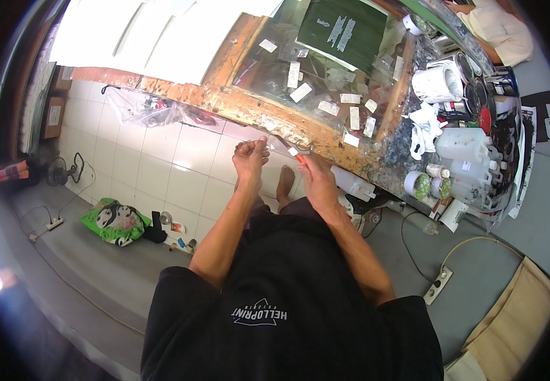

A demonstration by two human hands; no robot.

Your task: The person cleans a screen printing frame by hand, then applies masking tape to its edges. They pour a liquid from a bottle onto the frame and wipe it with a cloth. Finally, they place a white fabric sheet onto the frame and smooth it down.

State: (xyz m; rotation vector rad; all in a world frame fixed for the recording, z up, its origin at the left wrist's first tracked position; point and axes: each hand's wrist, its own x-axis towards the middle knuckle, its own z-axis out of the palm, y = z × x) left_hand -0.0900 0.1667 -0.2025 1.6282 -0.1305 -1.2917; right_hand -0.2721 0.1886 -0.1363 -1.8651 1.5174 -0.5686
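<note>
My left hand (249, 157) is raised in front of the table edge with its fingers closed in a pinch. Whatever it pinches is too small to make out, though something clear shows by the fingertips. My right hand (318, 176) is wrapped round a slim orange-handled cutter (300, 157), whose dark thin end points left toward the other hand. A small white piece sits near the cutter's front. Just beyond both hands is the worn wooden edge of a glass-topped table (243, 105). Several small white strips (301, 93) lie scattered on the glass.
A dark green printed sheet (341, 32) lies on the glass, with white sheets (141, 38) to its left. Paint cans (438, 84), a crumpled white cloth (425, 130) and plastic bottles (462, 145) crowd the right side. Another person (496, 28) is at the far right. A power strip (439, 285) lies lower right.
</note>
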